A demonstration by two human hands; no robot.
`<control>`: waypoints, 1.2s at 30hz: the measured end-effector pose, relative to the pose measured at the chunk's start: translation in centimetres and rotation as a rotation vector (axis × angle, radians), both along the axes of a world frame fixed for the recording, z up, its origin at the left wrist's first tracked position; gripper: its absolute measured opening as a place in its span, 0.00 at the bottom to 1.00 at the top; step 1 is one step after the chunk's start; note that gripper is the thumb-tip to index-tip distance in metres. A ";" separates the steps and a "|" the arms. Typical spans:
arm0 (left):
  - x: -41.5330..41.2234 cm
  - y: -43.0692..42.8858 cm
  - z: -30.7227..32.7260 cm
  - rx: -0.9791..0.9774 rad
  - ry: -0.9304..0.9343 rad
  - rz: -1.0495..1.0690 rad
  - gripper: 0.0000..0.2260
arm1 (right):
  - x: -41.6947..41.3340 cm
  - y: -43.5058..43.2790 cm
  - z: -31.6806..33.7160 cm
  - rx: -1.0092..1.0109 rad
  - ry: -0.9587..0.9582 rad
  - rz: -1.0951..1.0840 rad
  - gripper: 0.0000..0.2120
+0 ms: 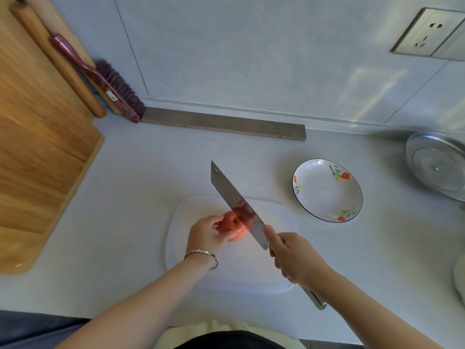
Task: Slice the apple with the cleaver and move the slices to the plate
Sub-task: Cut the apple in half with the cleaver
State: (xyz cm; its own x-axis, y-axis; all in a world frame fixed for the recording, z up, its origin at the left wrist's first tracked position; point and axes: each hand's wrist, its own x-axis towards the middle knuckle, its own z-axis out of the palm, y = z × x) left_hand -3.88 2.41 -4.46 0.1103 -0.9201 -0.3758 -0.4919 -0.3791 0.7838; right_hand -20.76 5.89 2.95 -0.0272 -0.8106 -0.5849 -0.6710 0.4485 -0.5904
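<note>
Shiny metal cleaver (239, 205), glossy plate (327, 191)

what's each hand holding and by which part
The right hand grips the cleaver by its handle, right behind the blade. The left hand holds the apple by its left side.

Pale counter (141, 172), white cutting board (239, 268), flowered plate (327, 192), metal lid (437, 167)

Single head-worn wide-angle view.
From here I look steeply down onto the counter (141, 159) from close above its near edge, facing the back wall (251, 46).
</note>
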 end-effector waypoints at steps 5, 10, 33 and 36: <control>-0.2 -0.2 0.1 0.001 -0.042 -0.016 0.17 | 0.5 -0.2 -0.5 0.039 0.016 0.013 0.26; -0.3 -0.3 0.0 -0.003 -0.123 -0.056 0.15 | 0.8 -0.3 -0.5 0.037 0.055 0.043 0.26; -0.4 -1.2 -0.4 0.046 -0.309 -0.191 0.08 | 3.9 -2.6 -1.3 0.120 0.169 0.089 0.18; -0.6 -1.1 -0.5 0.059 -0.288 -0.197 0.10 | 3.0 -1.9 -2.9 0.132 0.104 0.029 0.15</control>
State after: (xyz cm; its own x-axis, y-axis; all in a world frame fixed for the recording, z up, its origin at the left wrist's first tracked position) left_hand -4.43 1.26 -4.93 0.0423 -0.9121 -0.4077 -0.7576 -0.2953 0.5821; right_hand -17.75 3.95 0.04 -0.0708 -0.7286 -0.6813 -0.7394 0.4968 -0.4544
